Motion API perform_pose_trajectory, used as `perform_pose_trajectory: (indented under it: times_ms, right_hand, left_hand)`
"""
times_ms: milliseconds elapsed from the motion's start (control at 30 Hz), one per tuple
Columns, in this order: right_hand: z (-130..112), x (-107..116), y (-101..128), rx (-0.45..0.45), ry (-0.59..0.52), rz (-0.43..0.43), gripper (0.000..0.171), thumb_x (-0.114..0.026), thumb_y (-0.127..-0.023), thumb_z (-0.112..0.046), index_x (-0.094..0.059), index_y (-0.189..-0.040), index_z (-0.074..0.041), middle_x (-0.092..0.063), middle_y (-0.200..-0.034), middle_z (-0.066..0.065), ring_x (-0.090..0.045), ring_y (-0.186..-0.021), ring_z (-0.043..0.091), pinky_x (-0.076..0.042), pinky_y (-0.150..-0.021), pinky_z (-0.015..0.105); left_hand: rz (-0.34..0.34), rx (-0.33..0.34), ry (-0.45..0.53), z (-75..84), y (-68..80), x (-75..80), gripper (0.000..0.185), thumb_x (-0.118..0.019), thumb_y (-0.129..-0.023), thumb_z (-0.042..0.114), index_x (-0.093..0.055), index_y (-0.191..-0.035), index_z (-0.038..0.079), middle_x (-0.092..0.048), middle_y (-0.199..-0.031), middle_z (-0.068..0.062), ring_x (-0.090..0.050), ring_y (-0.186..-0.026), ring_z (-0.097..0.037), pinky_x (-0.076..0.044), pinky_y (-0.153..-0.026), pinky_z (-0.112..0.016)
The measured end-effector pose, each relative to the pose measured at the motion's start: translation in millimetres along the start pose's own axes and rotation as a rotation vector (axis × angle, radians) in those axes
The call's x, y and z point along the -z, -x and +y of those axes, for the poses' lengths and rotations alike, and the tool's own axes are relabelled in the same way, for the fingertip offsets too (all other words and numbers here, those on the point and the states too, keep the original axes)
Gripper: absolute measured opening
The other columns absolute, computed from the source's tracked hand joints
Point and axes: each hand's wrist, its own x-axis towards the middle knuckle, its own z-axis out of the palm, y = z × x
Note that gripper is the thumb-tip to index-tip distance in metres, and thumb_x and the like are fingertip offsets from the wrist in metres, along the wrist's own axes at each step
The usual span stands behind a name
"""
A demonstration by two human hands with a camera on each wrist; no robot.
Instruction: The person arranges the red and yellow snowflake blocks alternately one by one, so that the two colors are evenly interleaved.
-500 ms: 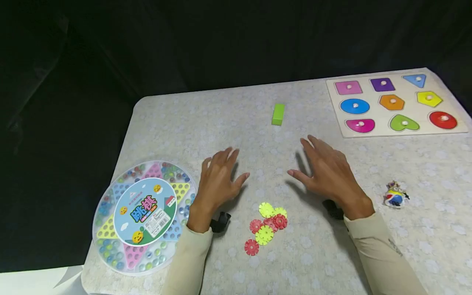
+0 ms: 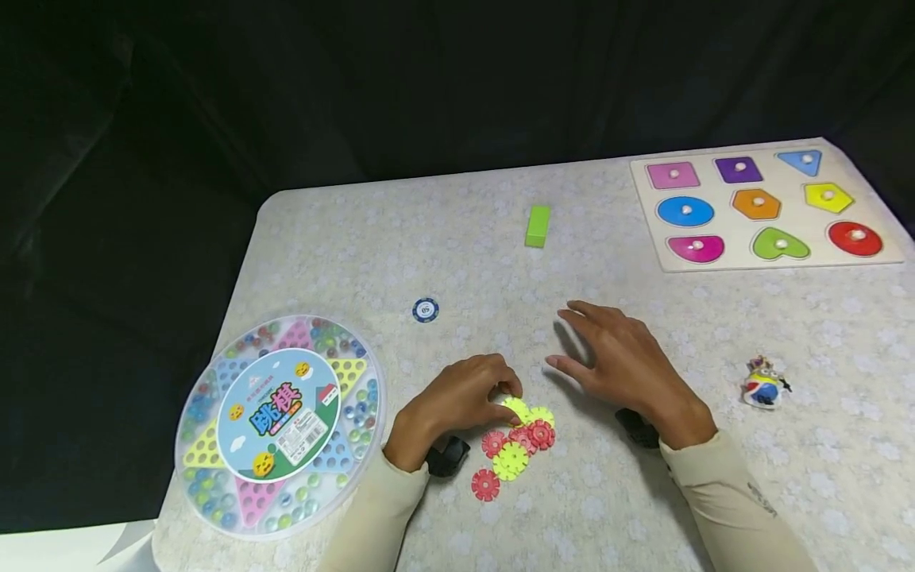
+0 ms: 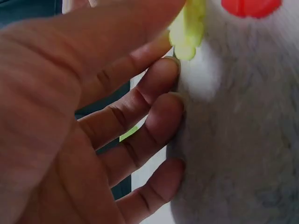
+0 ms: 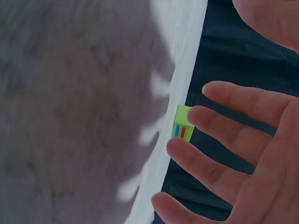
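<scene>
In the head view, my left hand (image 2: pixel 461 401) is at the pile of flower-shaped plastic discs, with thumb and index finger pinching a yellow notched disc (image 2: pixel 515 411) at its top left. The left wrist view shows that yellow disc (image 3: pixel 188 30) nearly edge-on by the thumb. Beside it lie another yellow disc (image 2: pixel 543 418), a lower yellow disc (image 2: pixel 511 461) and several red discs (image 2: pixel 485 485). My right hand (image 2: pixel 618 357) hovers above the table to the right of the pile, fingers spread and holding nothing.
A blue-and-white poker chip (image 2: pixel 425 310) lies beyond my left hand. Farther back is a green block (image 2: pixel 538 226). A round marble-game board (image 2: pixel 279 425) sits at left, a shape puzzle (image 2: pixel 772 208) at back right, and a small minion figure (image 2: pixel 765 383) at right.
My left hand has come down and toward me onto the discs, uncovering the poker chip it hid before. The right hand has shifted slightly nearer and to the left.
</scene>
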Motion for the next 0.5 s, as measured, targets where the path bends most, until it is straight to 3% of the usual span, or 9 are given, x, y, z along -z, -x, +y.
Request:
perform_pose_trajectory:
  times_ms: [200,400,500]
  right_hand:
    - [-5,-4,0,0.022,-0.071,-0.054,0.058,-0.076,-0.086,-0.04,-0.064,-0.128,-0.001,-0.06,-0.135,0.019,-0.058,-0.122,0.04,-0.046,-0.096,0.061]
    - [-6,-7,-1,0.06,-0.123,-0.09,0.051,-0.076,-0.087,-0.037,-0.068,-0.124,-0.003,-0.062,-0.134,0.017,-0.059,-0.122,0.039,-0.045,-0.098,0.06]
    - [-9,-8,-2,0.066,-0.151,-0.121,0.047,-0.076,-0.087,-0.037,-0.07,-0.121,-0.005,-0.062,-0.134,0.017,-0.058,-0.124,0.038,-0.045,-0.099,0.06]
  left_hand:
    - [0.043,0.008,0.081,-5.2,0.3,-3.1,0.024,-0.085,-0.08,0.026,-0.068,-0.092,0.014,-0.065,-0.09,0.004,-0.06,-0.084,-0.008,-0.047,-0.076,-0.022]
    - [0.111,-0.023,0.216,-12.9,-1.9,-1.7,0.02,-0.083,-0.082,0.017,-0.065,-0.087,0.009,-0.067,-0.077,0.0,-0.059,-0.07,-0.005,-0.047,-0.068,-0.019]
    - [0.135,-0.05,0.213,-14.7,-1.9,-0.6,0.017,-0.08,-0.085,0.019,-0.067,-0.087,0.01,-0.07,-0.085,-0.001,-0.062,-0.078,-0.008,-0.048,-0.075,-0.021]
